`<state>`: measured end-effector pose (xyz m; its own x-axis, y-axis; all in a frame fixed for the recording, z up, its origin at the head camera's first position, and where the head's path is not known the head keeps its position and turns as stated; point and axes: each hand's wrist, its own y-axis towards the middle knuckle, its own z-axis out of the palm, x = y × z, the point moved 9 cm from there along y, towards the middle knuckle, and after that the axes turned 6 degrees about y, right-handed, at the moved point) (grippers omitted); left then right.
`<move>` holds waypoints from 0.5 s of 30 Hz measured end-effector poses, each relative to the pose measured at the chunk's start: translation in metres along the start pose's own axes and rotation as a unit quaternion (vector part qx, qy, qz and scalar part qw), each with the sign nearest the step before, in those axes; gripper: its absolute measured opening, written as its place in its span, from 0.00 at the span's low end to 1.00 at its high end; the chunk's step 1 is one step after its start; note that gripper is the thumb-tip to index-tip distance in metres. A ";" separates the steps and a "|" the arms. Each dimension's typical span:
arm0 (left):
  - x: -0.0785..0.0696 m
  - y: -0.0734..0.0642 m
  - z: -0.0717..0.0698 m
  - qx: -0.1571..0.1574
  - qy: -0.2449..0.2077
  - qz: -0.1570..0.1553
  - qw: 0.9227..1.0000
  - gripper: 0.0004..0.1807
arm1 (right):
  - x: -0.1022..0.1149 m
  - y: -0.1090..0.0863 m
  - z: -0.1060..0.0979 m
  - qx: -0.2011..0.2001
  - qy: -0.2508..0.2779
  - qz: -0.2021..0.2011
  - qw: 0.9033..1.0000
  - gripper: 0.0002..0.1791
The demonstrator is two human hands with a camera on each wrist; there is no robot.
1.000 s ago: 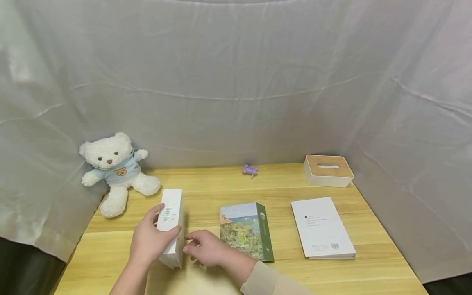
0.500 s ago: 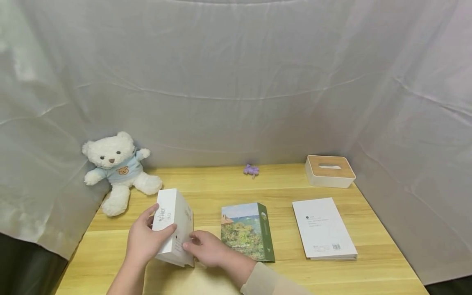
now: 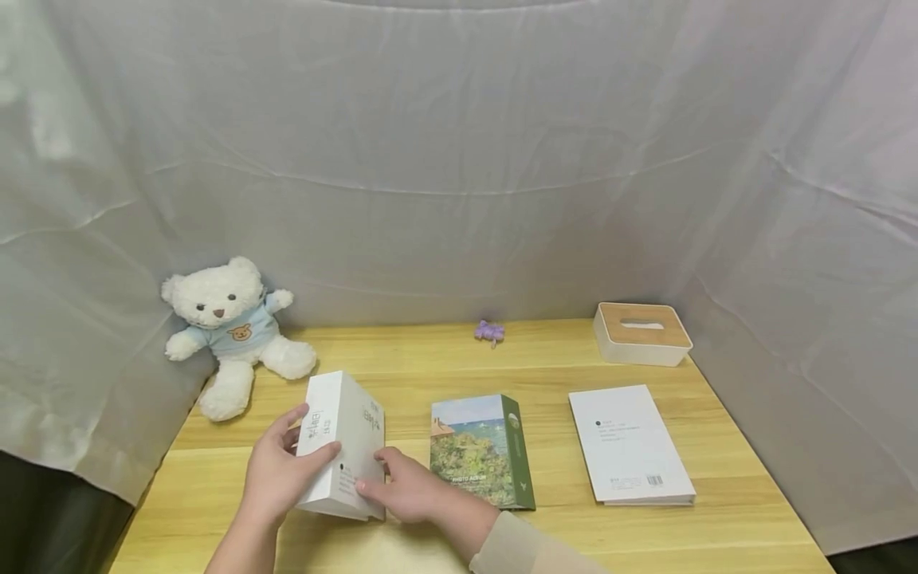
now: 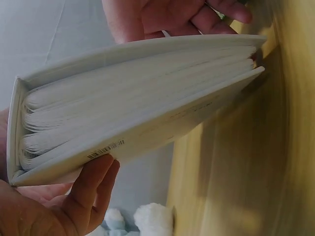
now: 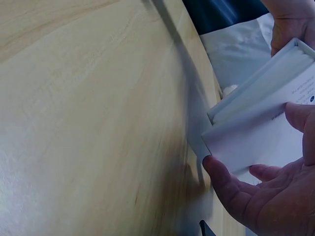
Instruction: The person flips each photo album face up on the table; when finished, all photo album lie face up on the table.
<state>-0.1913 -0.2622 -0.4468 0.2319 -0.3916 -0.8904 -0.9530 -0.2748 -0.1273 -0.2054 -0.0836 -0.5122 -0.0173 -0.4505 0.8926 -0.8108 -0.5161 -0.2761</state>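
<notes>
Soft shadow and pale glare (right wrist view) mark the table [image 5: 88, 108].

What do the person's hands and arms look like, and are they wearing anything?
The bare left hand and bare right hand have no gloves. A plain beige fabric sleeve covers part of the right arm, stopping short of the wrist. The visible left forearm has no sleeve.

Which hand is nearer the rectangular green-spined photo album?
Right. The right hand is just left of the album; the left hand is farther left, gripping the white rectangular book.
</notes>
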 end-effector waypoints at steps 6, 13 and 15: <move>0.009 0.003 0.002 0.009 -0.034 -0.014 0.999 0.48 | 0.000 0.001 0.000 -0.009 -0.024 -0.009 1.000 0.39; 0.023 0.009 0.003 0.024 -0.053 -0.030 0.998 0.48 | 0.001 0.000 0.002 0.003 -0.046 -0.012 0.999 0.43; 0.026 0.010 0.004 0.029 -0.060 -0.035 0.997 0.48 | 0.001 0.000 0.003 0.005 -0.057 -0.012 0.998 0.44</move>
<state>-0.1953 -0.2715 -0.4734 0.2759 -0.2641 -0.9242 -0.9459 -0.2453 -0.2123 -0.2040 -0.0863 -0.5128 0.0691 -0.5175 0.8529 -0.8046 -0.5343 -0.2590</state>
